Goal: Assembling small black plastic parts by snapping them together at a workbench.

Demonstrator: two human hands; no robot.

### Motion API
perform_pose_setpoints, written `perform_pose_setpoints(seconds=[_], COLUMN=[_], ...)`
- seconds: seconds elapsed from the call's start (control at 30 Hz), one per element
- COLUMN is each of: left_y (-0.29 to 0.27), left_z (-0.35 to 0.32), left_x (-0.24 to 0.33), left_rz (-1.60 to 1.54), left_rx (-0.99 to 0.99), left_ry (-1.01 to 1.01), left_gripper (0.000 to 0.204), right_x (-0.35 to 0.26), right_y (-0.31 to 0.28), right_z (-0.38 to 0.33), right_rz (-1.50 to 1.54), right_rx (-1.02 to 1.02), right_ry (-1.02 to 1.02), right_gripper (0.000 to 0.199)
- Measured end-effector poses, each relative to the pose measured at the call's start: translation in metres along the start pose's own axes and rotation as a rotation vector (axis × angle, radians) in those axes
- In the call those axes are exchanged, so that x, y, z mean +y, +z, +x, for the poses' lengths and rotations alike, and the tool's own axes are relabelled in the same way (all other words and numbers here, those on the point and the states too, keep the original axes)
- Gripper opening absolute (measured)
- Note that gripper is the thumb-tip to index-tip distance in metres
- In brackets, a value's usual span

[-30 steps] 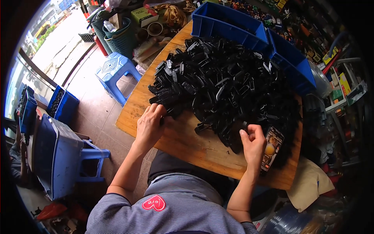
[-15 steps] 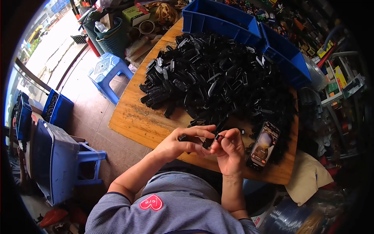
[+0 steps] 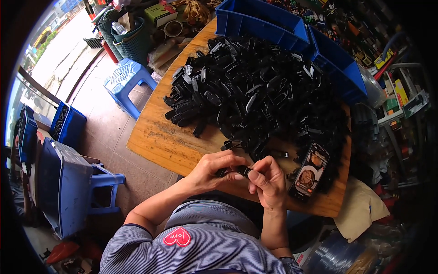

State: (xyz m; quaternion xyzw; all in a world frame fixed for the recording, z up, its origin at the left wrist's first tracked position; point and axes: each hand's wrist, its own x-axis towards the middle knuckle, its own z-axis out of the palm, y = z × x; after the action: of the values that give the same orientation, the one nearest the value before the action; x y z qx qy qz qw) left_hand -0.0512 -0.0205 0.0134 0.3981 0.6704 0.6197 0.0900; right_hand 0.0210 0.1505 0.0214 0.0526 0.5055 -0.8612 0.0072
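Observation:
My left hand (image 3: 212,170) is closed round a small black plastic piece (image 3: 244,171), just over the near edge of the wooden table. At the piece's right end, my right hand (image 3: 269,181) pinches with thumb and forefinger. Fingers cover most of the piece, so its exact kind does not show. Beyond both hands lies a large heap of black plastic pieces (image 3: 246,86), some with shiny grey faces. A phone (image 3: 311,171) with a lit screen leans upright to the right of my right hand.
Two blue bins (image 3: 262,23) stand behind the heap on the wooden table (image 3: 155,132). At the left are a blue stool (image 3: 123,80) and a large blue tub (image 3: 68,187). A beige bag (image 3: 362,208) touches the table's right corner, with shelves of clutter beyond.
My hands have drawn closer together, and my right fingertips now press on the end of the black piece. The picture on the phone screen has changed.

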Motion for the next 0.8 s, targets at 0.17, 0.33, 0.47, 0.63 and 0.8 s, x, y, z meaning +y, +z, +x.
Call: perform_pose_setpoints(seconds=[0.17,0.33,0.47,0.63,0.8], left_y=[-0.003,0.000,0.005,0.017,0.005], left_z=[-0.002,-0.008,-0.009,-0.008,-0.012], left_x=[-0.001,0.000,0.003,0.006,0.010], left_rz=[0.121,0.110,-0.135,-0.520,-0.079], left_rx=[-0.053,-0.046,-0.011,-0.019,-0.138], left_ry=[0.153,0.182,0.006,-0.488,-0.356], left_gripper=[0.031,0.028,0.031,0.046,0.047], right_x=[0.002,0.009,0.001,0.007,-0.010], right_y=[0.001,0.002,0.019,0.012,0.006], right_z=[-0.005,-0.009,-0.013,-0.007,-0.002], right_rz=[0.141,0.209,0.045,-0.767,-0.988], right_rx=[-0.019,-0.089,0.002,0.061,0.005], right_ry=[0.214,0.247,0.161,-0.449,-0.543], right_gripper=[0.016,0.015,0.023,0.026,0.018])
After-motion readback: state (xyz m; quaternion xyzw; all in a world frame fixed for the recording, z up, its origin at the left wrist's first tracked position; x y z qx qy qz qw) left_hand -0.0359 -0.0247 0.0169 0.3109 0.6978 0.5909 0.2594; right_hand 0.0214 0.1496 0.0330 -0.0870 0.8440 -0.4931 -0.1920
